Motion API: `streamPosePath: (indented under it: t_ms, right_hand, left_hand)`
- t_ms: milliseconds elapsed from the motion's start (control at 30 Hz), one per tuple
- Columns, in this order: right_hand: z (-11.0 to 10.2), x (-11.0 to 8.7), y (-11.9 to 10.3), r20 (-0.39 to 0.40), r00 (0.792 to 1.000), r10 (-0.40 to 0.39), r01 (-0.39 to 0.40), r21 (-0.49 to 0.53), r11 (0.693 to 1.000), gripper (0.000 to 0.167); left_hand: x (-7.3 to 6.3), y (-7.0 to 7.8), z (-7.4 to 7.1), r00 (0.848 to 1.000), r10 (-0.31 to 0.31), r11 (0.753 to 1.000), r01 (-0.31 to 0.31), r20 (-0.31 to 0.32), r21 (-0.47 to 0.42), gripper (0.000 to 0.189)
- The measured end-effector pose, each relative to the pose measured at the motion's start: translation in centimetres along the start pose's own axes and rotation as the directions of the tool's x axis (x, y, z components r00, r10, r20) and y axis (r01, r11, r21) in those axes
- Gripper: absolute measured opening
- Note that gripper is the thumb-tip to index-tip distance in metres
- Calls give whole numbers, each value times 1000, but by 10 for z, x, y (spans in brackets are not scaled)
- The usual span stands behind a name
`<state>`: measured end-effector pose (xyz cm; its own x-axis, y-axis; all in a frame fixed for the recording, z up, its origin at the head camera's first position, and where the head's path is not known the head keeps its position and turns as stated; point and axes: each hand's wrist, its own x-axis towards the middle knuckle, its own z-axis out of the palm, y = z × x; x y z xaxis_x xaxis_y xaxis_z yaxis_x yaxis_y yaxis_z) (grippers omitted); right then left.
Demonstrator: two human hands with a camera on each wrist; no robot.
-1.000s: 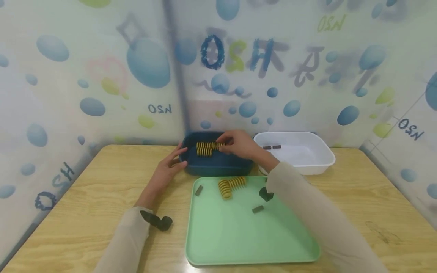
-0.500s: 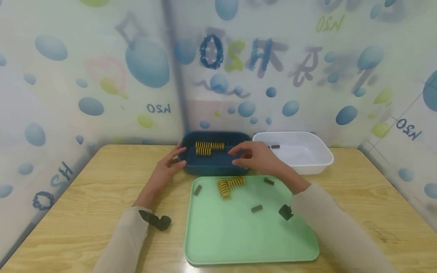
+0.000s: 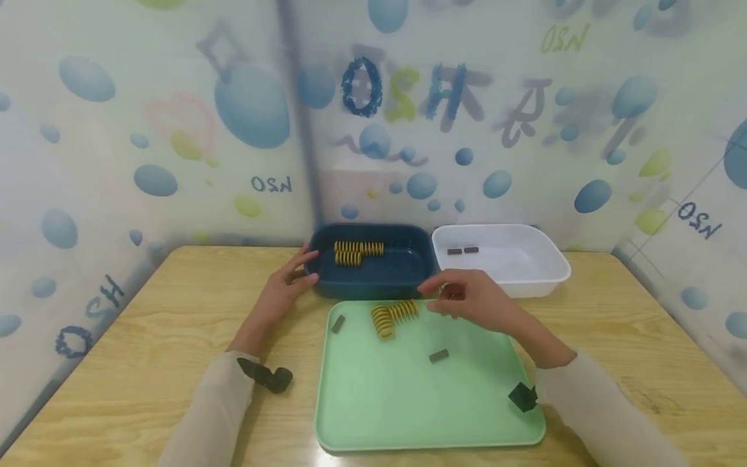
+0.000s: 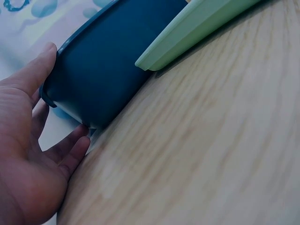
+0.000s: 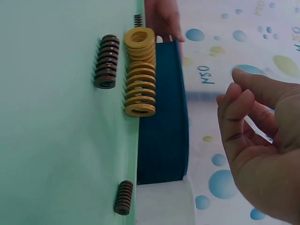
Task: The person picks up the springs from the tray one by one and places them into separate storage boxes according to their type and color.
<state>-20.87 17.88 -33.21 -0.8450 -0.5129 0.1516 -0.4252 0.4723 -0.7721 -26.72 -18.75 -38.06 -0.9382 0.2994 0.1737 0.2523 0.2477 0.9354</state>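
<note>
My left hand (image 3: 286, 283) touches the left end of the dark blue bin (image 3: 373, 288); the left wrist view shows its fingers (image 4: 40, 68) against the bin's rim and side. Three yellow coil springs (image 3: 348, 259) lie inside that bin. Over the top right part of the green tray (image 3: 408, 415) hovers my right hand (image 3: 475, 301), fingers bent and holding nothing. Two yellow springs (image 3: 382, 322) lie on the tray by its far edge. Brown springs (image 3: 439, 355) lie there too; the far right one (image 5: 123, 198), hidden by the hand in the head view, shows in the right wrist view.
A white bin (image 3: 508, 259) with two small brown springs (image 3: 463, 250) stands right beside the blue one. Behind both bins rises a wall (image 3: 233, 194) patterned with blue drops. The wooden table (image 3: 175, 324) extends to both sides of the tray.
My right hand has let go of a yellow spring in the blue bin and moved back and to the right, over the tray. My left hand stays at the bin.
</note>
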Motion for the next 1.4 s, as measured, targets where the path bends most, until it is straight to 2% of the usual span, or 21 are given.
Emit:
streamPosePath:
  t_ms: [133, 333, 600, 800, 933, 1100, 1333, 1400]
  right_hand:
    - [-2, -9, 1, -25, 1000, 2, -2, 20, 1000, 24]
    - [3, -27, 7, 41, 998, 48, -49, 26, 998, 25]
    - [11, -46, 6, 131, 987, 91, -117, 200, 973, 29]
    - [9, -52, 7, 197, 965, 173, -212, 194, 958, 28]
    - [11, -55, 14, 202, 955, 218, -252, 163, 954, 28]
    - [14, -57, 26, 186, 960, 209, -231, 102, 968, 28]
    - [21, -52, 41, 164, 980, 110, -119, 42, 992, 27]
    - [23, -50, 44, 149, 986, 74, -79, 31, 996, 27]
  left_hand:
    - [-1, 2, 0, 1000, -2, 1000, 2, -4, 12, 51]
    - [0, 1, -1, 1000, -2, 1000, 2, 1, 3, 52]
    - [-1, 2, -1, 1000, 4, 1000, -4, 2, 23, 52]
    - [1, -3, 0, 1000, -17, 1000, 17, -1, -18, 52]
    - [7, -16, -2, 1000, -8, 1000, 8, -4, -19, 52]
    - [11, -29, -1, 1000, 15, 1000, -15, -12, -5, 52]
    - [1, -1, 1, 1000, 2, 1000, -2, 6, -26, 54]
    - [1, -1, 1, 1000, 5, 999, -5, 4, -35, 54]
